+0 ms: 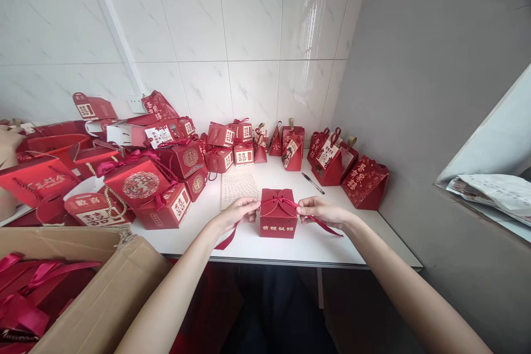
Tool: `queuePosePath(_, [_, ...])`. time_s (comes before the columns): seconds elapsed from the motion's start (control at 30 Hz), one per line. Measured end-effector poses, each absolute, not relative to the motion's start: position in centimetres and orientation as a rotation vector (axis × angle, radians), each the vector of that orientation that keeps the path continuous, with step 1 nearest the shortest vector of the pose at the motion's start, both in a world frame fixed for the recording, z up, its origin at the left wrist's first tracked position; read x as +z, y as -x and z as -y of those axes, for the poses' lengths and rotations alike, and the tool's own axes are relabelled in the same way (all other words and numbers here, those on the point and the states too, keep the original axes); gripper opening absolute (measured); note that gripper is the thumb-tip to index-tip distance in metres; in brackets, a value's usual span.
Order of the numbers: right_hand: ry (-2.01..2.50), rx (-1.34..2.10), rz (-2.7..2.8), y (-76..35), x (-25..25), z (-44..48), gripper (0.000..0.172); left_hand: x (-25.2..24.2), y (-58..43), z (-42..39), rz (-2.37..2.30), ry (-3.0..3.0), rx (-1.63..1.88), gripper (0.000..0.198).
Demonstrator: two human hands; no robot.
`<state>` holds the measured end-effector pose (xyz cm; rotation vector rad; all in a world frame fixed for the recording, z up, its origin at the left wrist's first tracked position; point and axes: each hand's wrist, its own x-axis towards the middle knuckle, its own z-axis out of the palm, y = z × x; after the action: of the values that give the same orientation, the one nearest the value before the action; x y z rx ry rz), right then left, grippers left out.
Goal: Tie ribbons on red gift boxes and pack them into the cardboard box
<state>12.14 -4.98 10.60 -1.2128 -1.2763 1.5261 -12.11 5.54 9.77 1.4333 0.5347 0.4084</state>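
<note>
A small red gift box (277, 228) with gold characters stands upright near the front edge of the white table (199, 243). Its top flaps are folded inward, and a dark red ribbon (327, 227) threads through holes in them. On the box's left side, my left hand (240, 212) pinches one end of the ribbon, its tail hanging down to the table. At the right, my right hand (321, 211) pinches the other end, with the tail trailing under the palm. Between both hands the ribbon runs across the box top.
Red gift boxes and bags (145, 185) pile up at the left. Several small boxes (243, 152) and handled bags (327, 163) line the back. A pen (313, 182) and a written sheet (238, 185) lie behind the box. An open cardboard carton (124, 282) stands front left.
</note>
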Motion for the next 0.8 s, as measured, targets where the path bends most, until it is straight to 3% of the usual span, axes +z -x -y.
queuePosePath(0.6, [1.229,1.377,1.303,-13.3,8.7,4.9,0.039,7.9,12.4,-6.6,-0.478,-1.447,0.460,0.036])
queuePosePath(0.8, [1.214,1.285,1.325,-13.1,10.4,5.4,0.035,9.8,12.7,-6.4,-0.543,-1.461,0.449,0.026])
